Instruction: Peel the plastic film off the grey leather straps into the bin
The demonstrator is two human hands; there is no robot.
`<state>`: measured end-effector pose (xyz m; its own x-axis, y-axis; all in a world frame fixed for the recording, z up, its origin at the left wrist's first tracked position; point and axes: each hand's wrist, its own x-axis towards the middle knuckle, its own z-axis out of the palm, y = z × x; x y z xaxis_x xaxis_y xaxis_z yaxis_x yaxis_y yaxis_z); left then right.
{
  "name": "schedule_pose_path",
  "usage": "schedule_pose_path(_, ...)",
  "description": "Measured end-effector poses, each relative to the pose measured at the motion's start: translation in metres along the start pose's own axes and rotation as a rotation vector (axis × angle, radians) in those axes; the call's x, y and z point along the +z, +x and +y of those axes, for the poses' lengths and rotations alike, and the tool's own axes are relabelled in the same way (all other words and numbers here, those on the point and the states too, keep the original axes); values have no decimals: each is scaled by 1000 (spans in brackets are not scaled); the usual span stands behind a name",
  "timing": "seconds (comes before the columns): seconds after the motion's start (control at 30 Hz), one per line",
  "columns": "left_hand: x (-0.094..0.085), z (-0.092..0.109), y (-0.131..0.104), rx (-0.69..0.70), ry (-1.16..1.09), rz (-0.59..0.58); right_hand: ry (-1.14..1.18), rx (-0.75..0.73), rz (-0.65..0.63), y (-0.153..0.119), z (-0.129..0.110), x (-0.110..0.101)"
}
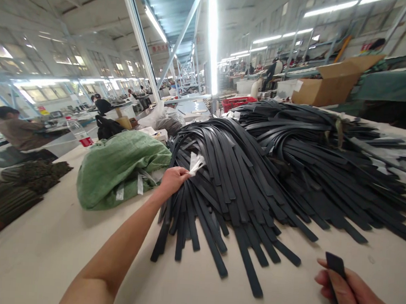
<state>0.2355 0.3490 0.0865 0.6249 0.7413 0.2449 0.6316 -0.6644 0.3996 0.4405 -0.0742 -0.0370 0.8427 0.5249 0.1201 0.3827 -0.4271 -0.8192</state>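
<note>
Black strips [229, 172]: flat, narrow, dark, smooth with a dull sheen, ends cut blunt; heaped and arched over one another on the pale bench [283, 299], loose ends fanned toward the viewer. Quantity: many, too overlapped to count.

White tie [196, 164]: one, crumpled, at the near left of the heap; the left hand [173, 180] has its grip pinched on it.

Single strip [334, 263]: one, black, blunt-ended, apart from the heap at lower right; the right hand [360, 292] has its grip closed around it.

Green sack [118, 169]: one, rumpled, left of the heap.

Bottle [77, 131]: one, clear, red-labelled, beside the sack.

Cardboard box [327, 86]: one, flaps up, behind the heap.
</note>
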Motion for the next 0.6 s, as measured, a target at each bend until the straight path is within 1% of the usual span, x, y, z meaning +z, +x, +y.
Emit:
schedule_pose_path(0.1,-8,2,-48,93,-35,-6,-62,-50,23,-2,-21,-1)
schedule_pose_path(0.2,-13,2,-94,107,-4,-17,-65,-83,52,-4,-34,0)
schedule_pose_path(0.3,-18,-4,-139,5,-46,5,-61,-116,47,-4,-40,1)
schedule_pose_path(0.4,-25,-15,-184,-156,-163,80,-39,-121,52,-3,-43,0)
schedule_pose_path(0.47,-28,-20,-214,-225,-232,136,-17,-115,43,-2,-45,-2)
schedule_pose_path(0.53,-26,-21,-243,-274,-333,192,11,-96,43,-2,-49,-3)
schedule_pose_path(0.6,-19,-17,-270,-354,-511,235,116,-33,37,-5,-55,-2)
